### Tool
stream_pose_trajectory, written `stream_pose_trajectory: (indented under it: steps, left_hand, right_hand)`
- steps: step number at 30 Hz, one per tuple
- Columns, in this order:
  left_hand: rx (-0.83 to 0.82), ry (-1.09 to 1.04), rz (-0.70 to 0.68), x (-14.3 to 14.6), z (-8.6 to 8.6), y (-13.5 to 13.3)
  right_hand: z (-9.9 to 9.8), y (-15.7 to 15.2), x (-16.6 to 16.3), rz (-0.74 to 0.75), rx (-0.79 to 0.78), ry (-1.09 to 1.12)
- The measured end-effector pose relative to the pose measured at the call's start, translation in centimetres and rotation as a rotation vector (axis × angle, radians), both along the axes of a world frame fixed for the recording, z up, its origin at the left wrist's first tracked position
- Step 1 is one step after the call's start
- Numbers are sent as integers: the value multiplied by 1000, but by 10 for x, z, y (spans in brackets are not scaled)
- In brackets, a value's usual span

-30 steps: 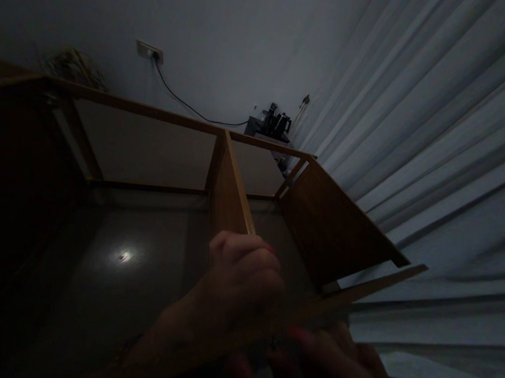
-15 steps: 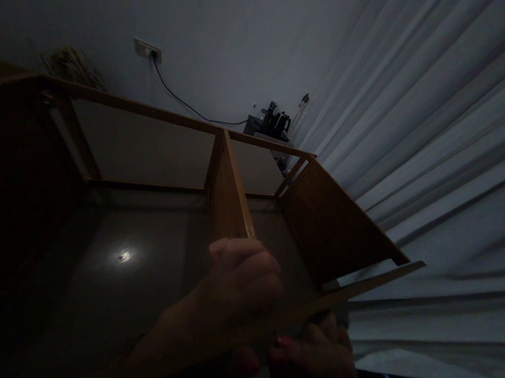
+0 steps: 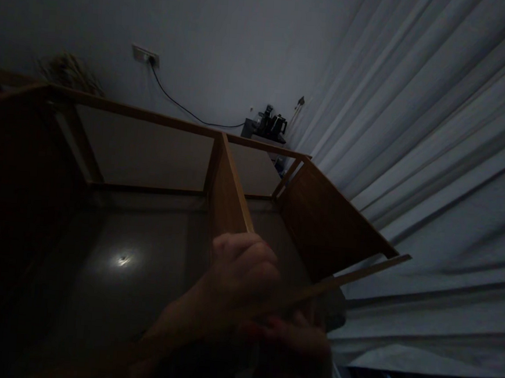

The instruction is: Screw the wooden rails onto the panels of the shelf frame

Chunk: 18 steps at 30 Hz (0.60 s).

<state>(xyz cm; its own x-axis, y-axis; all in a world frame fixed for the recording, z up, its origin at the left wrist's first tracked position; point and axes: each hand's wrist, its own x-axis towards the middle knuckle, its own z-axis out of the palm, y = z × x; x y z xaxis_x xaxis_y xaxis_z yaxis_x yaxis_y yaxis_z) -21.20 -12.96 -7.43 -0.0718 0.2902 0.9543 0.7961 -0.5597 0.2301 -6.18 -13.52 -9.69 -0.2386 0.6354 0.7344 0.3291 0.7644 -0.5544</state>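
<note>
A wooden cabinet frame (image 3: 332,224) lies open side up on a dark glossy floor in dim light. A centre divider panel (image 3: 228,196) runs towards me. My left hand (image 3: 239,281) is curled in a fist over the near end of the divider, where a thin wooden rail (image 3: 350,276) meets it. My right hand (image 3: 296,350) is below and to the right, fingers bent under the joint. It is blurred and dark, and I cannot make out what it holds.
Grey curtains (image 3: 435,139) hang along the right. A wall socket (image 3: 144,55) with a black cable leads to a small table with a kettle (image 3: 272,125) in the far corner. A light reflection (image 3: 122,258) shines on the floor inside the frame.
My right hand has shifted left and drawn in under the left hand. The view has drifted slightly, so the rail's far end sits further left.
</note>
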Motion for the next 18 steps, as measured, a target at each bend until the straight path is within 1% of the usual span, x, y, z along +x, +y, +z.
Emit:
stream_pose_trajectory:
  steps: [2,6,8,10,12,14,16,18]
  left_hand:
    - [-6,-14,4,1,-1,1]
    - [-57,-18,-36,3,2,0]
    - [-6,-44,-41,4,3,0]
    - [34,-57,-59,4,2,3]
    - [51,-41,-82,-1,-3,8]
    - [24,12,-113,-9,-11,14]
    - [-30,93,-143,-19,-20,20]
    - [-97,162,-154,-25,-26,23]
  right_hand:
    - [5,-4,-8,1,10,73]
    - [15,-8,-20,11,0,181]
    - [19,-9,-23,27,-42,241]
    - [20,-10,-26,75,-80,304]
    - [20,-9,-27,148,-94,346]
    - [19,-7,-27,208,-86,373]
    - [18,-4,-27,206,-72,401]
    - [16,-2,-25,181,-71,413]
